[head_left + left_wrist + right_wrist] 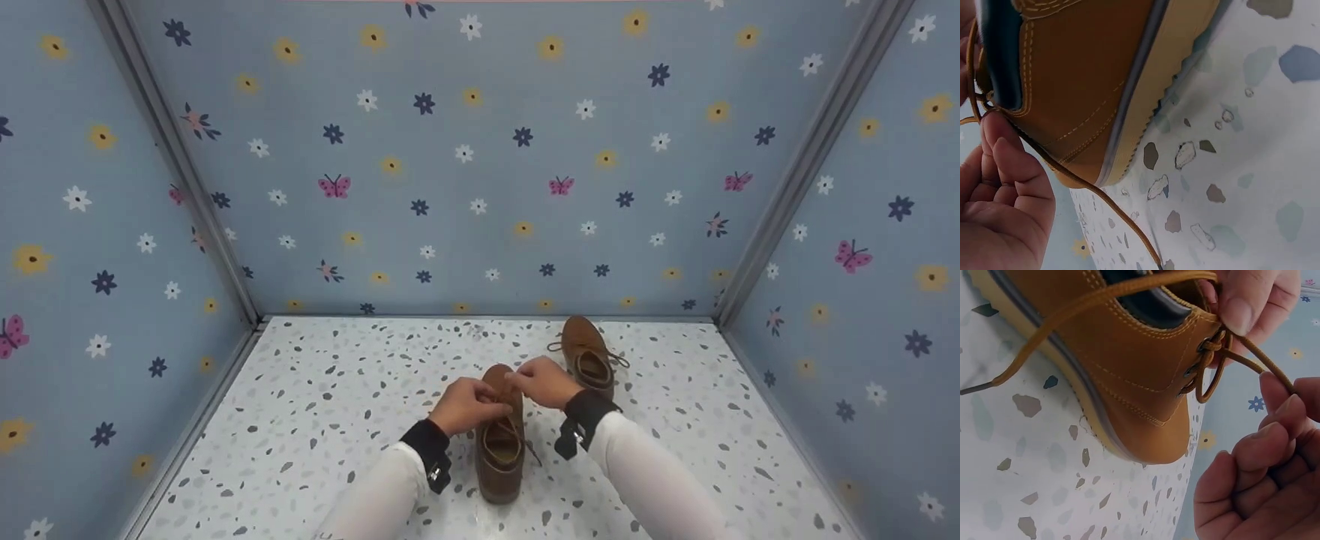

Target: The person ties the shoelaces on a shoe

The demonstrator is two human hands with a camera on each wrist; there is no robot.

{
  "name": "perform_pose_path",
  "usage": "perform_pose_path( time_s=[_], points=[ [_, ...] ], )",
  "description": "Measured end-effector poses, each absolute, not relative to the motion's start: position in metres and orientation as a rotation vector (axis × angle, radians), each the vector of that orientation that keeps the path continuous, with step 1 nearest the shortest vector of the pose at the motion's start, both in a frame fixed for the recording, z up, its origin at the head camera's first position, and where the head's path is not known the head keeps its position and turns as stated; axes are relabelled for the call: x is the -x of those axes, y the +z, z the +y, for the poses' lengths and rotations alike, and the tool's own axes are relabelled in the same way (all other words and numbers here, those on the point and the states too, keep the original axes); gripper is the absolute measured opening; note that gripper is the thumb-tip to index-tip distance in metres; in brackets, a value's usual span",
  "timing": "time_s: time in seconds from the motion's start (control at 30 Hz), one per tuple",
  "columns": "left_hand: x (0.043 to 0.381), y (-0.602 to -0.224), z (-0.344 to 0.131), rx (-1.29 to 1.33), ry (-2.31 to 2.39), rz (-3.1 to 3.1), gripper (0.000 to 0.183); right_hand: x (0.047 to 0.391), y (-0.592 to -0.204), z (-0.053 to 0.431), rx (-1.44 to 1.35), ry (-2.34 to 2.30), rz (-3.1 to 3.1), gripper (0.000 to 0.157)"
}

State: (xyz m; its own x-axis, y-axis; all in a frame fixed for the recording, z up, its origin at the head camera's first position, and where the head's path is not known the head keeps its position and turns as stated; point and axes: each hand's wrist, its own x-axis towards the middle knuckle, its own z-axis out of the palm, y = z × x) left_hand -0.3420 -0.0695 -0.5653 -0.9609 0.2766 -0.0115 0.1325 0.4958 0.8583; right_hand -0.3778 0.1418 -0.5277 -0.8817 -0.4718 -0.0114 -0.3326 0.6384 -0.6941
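A brown lace-up shoe (500, 480) stands on the floor with its toe toward the far wall. My left hand (466, 405) is over its laced front and pinches the shoelace. In the right wrist view, a thumb and fingers hold the brown lace (1216, 354) close to the eyelets, where it forms loops. My right hand (1261, 478) pinches a stretch of lace beyond the shoe's front. One loose lace end (1112, 205) hangs along the shoe's side in the left wrist view. Another lace end (1027, 354) crosses the dark padded collar (1151, 306).
A second brown shoe (581, 334) stands farther off to the right, its laces spread to both sides. The speckled floor (337, 420) meets a flower-patterned back wall (450, 180). Similar side panels (67, 300) with grey metal corner posts (180, 150) flank it.
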Motion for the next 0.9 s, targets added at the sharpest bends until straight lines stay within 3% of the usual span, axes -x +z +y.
perform_pose_path(
  time_s=[0.27, 0.67, 0.9],
  points=[
    [0.344, -0.568, -0.067, -0.409, 1.41, 2.663, 0.016, 0.377, -0.52, 0.141, 0.626, -1.153, 2.622, 0.051],
    [0.34, -0.568, -0.069, -0.351, 1.496, 2.595, 0.015, 0.382, -0.522, 0.164, 0.555, -1.201, 2.669, 0.041],
    [0.341, -0.569, -0.068, -0.362, 1.501, 2.586, 0.016, 0.373, -0.542, 0.179, 0.682, -1.04, 2.72, 0.034]
  ],
)
